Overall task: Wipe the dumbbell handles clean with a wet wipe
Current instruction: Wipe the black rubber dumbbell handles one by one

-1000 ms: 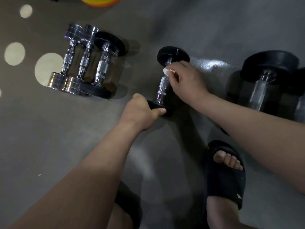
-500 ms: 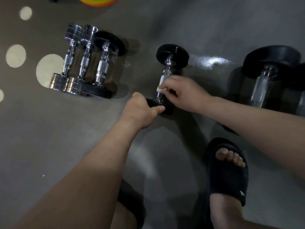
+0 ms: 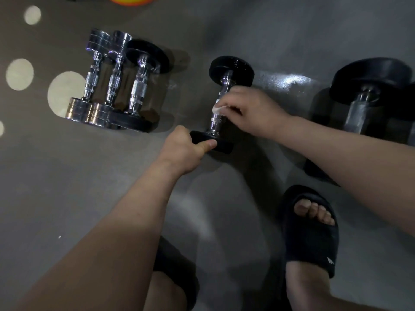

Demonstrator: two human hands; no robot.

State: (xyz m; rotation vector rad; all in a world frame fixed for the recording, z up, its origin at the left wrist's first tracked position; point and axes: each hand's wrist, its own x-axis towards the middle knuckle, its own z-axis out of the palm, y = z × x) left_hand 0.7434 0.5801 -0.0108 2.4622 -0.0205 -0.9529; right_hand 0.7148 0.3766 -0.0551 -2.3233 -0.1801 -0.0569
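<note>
A small black-ended dumbbell [image 3: 231, 68] with a chrome handle lies on the grey floor in the middle of the view. My left hand [image 3: 182, 151] grips its near black end, thumb across the rim. My right hand [image 3: 249, 111] is curled over the middle of the handle and pinches a small white wet wipe [image 3: 217, 108] against the chrome. The lower stretch of the handle shows below my fingers.
Three dumbbells lie side by side at the left: two chrome ones [image 3: 96, 77] and a black-ended one [image 3: 139, 86]. A larger black dumbbell [image 3: 368, 86] lies at the right. My feet in black slides [image 3: 312, 234] stand below. An orange and yellow object [image 3: 132, 0] shows at the top edge.
My right hand slid the wipe down the handle from its far end to its near end, then back up to the middle. My left hand has kept its grip on the near end.
</note>
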